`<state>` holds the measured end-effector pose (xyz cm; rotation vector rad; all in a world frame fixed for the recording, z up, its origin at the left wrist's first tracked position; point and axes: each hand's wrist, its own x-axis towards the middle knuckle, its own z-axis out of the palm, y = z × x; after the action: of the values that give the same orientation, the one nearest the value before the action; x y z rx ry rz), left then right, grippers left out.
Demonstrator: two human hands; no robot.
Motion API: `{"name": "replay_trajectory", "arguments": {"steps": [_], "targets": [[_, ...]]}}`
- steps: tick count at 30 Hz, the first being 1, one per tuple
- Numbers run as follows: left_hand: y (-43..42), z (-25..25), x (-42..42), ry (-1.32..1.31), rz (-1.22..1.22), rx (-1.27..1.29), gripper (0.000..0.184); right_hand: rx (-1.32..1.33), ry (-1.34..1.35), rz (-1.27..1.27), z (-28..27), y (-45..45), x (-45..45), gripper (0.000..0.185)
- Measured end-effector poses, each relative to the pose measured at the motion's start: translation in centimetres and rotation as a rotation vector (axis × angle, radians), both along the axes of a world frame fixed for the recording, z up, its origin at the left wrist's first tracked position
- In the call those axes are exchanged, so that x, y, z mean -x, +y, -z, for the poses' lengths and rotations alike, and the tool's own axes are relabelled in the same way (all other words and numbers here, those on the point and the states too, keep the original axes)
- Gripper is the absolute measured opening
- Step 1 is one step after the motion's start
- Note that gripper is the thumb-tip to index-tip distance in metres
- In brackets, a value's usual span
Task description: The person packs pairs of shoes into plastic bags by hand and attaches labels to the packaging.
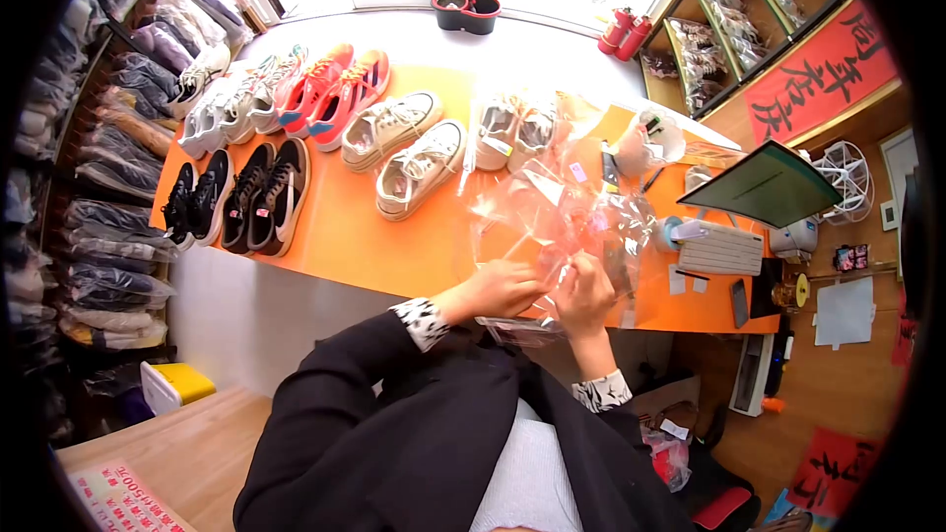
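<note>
My left hand [501,288] and my right hand [585,294] are close together over the front edge of the orange table [345,261]. Fingers of both are closed on a crinkled clear plastic bag [532,212], which spreads away from me across the tabletop. Just beyond the bag stands a pair of grey-white shoes [496,133], partly covered by clear plastic. To their left is a pair of cream sneakers [422,169] with pale laces. Exactly where the fingertips pinch the plastic is hard to make out.
Coral running shoes [350,99], dark sneakers [281,197] and several white shoes stand on the left. At right are a monitor [764,182], a keyboard [719,248] and a phone [739,303]. Shelves of bagged shoes [118,187] line the left wall. A mop bucket [466,12] sits by the door.
</note>
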<state>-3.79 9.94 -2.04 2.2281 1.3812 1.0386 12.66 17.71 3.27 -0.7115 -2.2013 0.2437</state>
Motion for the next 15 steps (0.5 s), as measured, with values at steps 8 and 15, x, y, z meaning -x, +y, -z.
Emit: {"name": "replay_trajectory", "arguments": {"steps": [8, 15], "targets": [[-2.1, 0.6, 20.5, 0.178, -1.027, -0.035, 0.022, -0.053, -0.119, 0.064, -0.3, -0.9, 0.0, 0.022], [-9.1, 3.5, 29.8, 0.354, -1.374, 0.041, 0.037, 0.013, -0.158, 0.290, -0.5, -2.6, 2.4, 0.019]]}}
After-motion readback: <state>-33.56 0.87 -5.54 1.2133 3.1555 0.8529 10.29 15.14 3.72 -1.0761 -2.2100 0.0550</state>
